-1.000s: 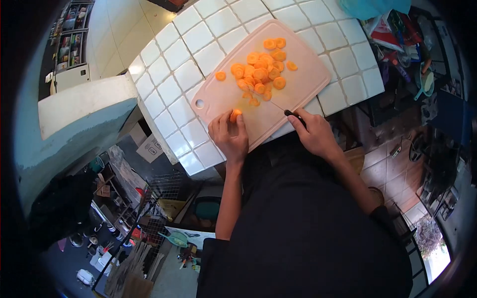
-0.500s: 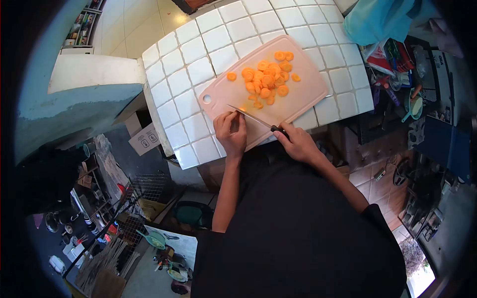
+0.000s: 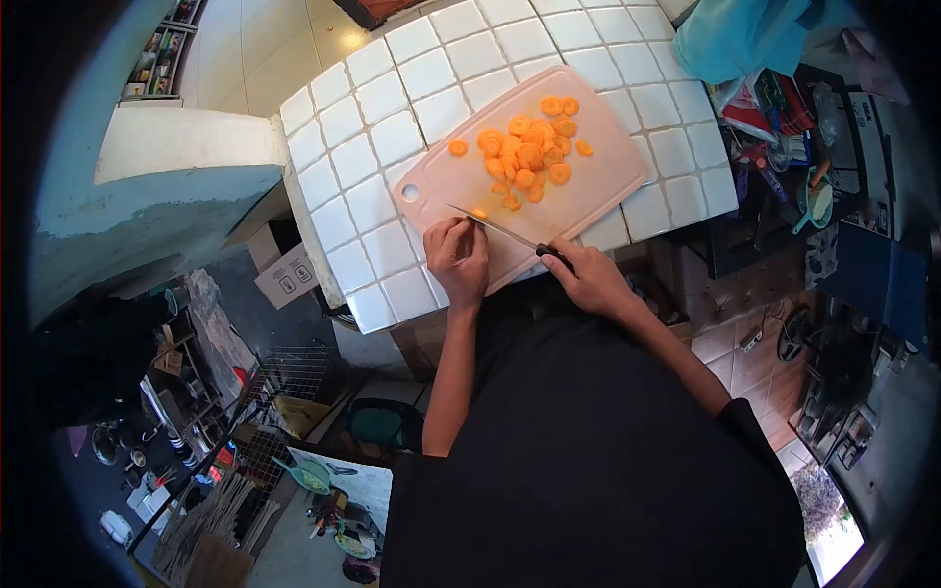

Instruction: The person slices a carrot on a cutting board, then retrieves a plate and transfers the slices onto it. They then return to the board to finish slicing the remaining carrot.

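My right hand point(image 3: 590, 277) is wrapped round the black handle of a kitchen knife point(image 3: 507, 232). Its blade points left across the near part of a pink cutting board point(image 3: 598, 201). My left hand point(image 3: 457, 260) is at the board's near left edge, fingers curled together close against the blade near its tip. What those fingers pinch is hidden. Just past the blade lies a small orange carrot piece point(image 3: 478, 213). Farther up the board is a heap of round carrot slices point(image 3: 529, 155), with a single carrot slice point(image 3: 458, 148) apart on the left.
The board lies on a white tiled counter point(image 3: 358, 157). A turquoise bag point(image 3: 735, 39) hangs over the counter's far right corner. Right of the counter are cluttered items and a green-handled strainer point(image 3: 817, 206). A cardboard box point(image 3: 284, 274) stands below, left of the counter.
The carrot piece beyond the blade shows slightly more clearly apart from my left fingers. Both hands and the knife have barely moved, and the view has shifted slightly.
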`<state>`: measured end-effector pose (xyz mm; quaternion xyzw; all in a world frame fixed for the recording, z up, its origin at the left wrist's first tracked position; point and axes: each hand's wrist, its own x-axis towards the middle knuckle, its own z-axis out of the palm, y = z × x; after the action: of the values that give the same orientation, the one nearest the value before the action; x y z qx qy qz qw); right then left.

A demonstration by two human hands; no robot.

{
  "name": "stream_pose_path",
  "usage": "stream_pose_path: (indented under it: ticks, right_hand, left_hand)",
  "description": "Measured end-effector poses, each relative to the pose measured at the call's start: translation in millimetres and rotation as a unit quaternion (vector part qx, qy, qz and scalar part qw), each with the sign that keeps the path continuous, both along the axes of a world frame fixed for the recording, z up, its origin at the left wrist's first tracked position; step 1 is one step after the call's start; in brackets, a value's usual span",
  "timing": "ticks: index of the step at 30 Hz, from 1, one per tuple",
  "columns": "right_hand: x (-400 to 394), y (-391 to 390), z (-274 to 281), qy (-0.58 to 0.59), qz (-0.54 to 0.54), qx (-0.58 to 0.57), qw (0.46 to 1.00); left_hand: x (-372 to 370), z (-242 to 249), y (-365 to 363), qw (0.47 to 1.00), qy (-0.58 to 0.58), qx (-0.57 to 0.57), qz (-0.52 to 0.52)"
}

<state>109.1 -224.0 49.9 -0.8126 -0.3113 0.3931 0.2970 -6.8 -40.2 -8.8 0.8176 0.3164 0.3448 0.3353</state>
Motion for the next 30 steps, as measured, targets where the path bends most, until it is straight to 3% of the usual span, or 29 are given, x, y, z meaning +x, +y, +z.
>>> stream_pose_path:
  ticks: [30]
  right_hand:
    - [-9,18,11,-0.136,0.063,-0.035,0.988]
  left_hand:
    - [0,-2,1,1.000,-0.007,-0.005,-0.010]
